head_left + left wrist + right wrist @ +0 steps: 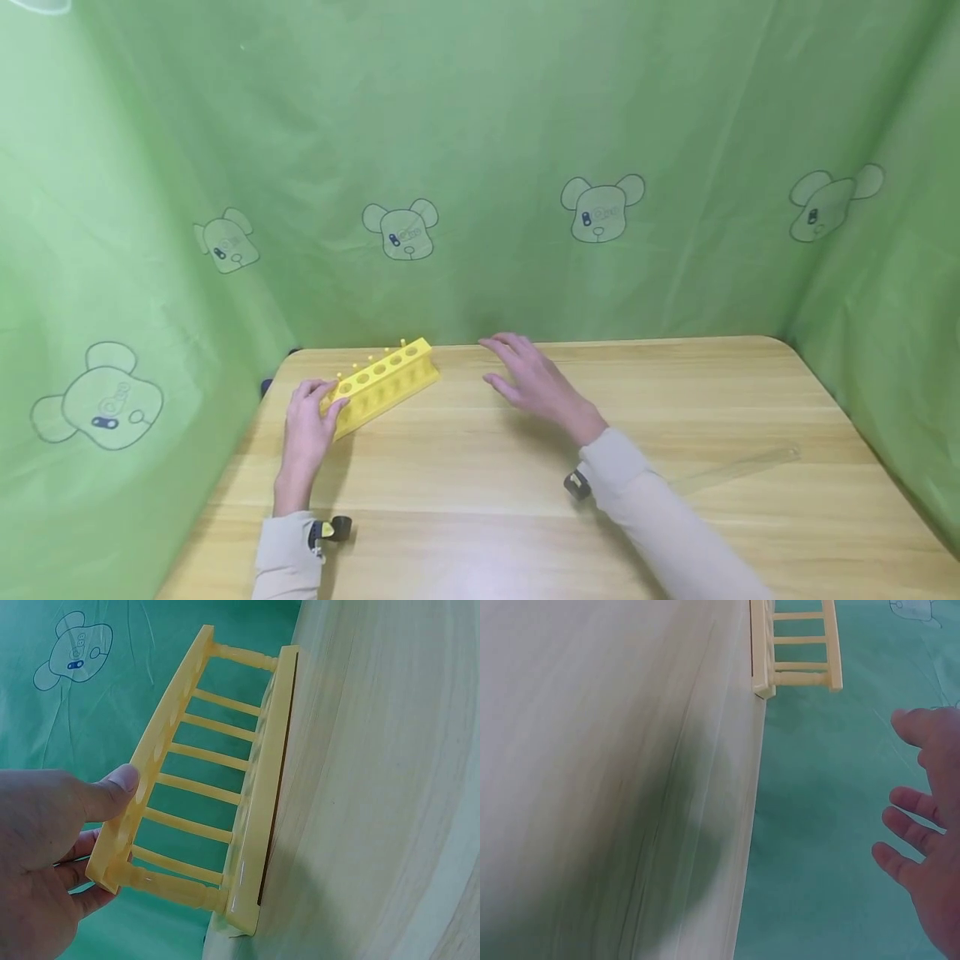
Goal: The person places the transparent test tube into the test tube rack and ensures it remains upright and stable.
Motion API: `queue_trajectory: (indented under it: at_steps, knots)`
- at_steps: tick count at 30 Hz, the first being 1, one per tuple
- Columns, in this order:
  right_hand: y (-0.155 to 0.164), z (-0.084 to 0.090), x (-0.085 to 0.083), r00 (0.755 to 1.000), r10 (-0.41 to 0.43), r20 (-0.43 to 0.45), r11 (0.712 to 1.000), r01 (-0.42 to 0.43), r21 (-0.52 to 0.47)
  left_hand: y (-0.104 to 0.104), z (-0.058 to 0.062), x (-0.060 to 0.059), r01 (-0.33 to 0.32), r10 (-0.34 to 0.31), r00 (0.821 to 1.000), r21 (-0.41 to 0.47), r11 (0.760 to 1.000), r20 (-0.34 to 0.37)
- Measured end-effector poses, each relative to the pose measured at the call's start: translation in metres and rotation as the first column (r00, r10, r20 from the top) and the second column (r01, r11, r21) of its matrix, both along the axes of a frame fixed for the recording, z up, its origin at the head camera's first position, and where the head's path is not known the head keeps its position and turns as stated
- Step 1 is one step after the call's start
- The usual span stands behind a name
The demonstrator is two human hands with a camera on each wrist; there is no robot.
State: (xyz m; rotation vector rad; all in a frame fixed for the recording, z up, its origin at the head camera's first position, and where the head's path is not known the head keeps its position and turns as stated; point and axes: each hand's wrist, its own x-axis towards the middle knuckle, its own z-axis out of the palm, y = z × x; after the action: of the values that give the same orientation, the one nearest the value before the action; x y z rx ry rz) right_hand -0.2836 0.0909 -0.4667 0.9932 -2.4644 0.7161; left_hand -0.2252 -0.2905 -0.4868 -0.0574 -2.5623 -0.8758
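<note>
Gripping the near end of the yellow rack [384, 387] with my left hand [310, 421], thumb on its top plate and fingers curled behind, I kept my right hand [534, 383] released, fingers spread, just to the rack's right, not touching it. The rack stood on the wooden table [675, 392], angled toward the green curtain [480, 150] beyond.

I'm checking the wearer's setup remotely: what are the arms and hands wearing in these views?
Both arms are in light beige long sleeves, the left sleeve and the right sleeve, ending at the wrists. The left hand and right hand are bare, without gloves. A small black camera unit is strapped at the left wrist, and another black unit at the right.
</note>
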Motion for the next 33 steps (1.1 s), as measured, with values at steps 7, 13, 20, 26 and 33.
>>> queue_trajectory:
  at_steps: [7, 13, 20, 26, 33]
  knots:
    - [-0.015, -0.003, -0.005, 0.999, 0.029, -0.016, 1.000, -0.029, 0.008, -0.002, 0.001, -0.001, 0.001, -0.002, 1.000, -0.009, 1.000, -0.021]
    - [-0.024, -0.004, -0.008, 0.999, 0.037, 0.027, 0.999, -0.037, 0.022, -0.001, 0.002, -0.001, 0.007, -0.008, 0.999, -0.014, 1.000, -0.041]
    - [-0.032, -0.007, -0.011, 0.999, 0.035, 0.036, 0.999, -0.037, 0.039, 0.000, 0.002, -0.003, 0.021, -0.022, 0.999, -0.007, 1.000, -0.033]
    - [-0.043, -0.007, -0.015, 0.999, 0.045, 0.028, 0.997, -0.047, 0.054, -0.002, 0.001, -0.003, 0.019, -0.018, 0.999, 0.004, 1.000, -0.050]
    - [-0.053, -0.007, -0.017, 0.996, 0.067, 0.051, 0.996, -0.069, 0.059, -0.002, 0.000, -0.002, 0.023, -0.023, 0.998, 0.005, 1.000, -0.063]
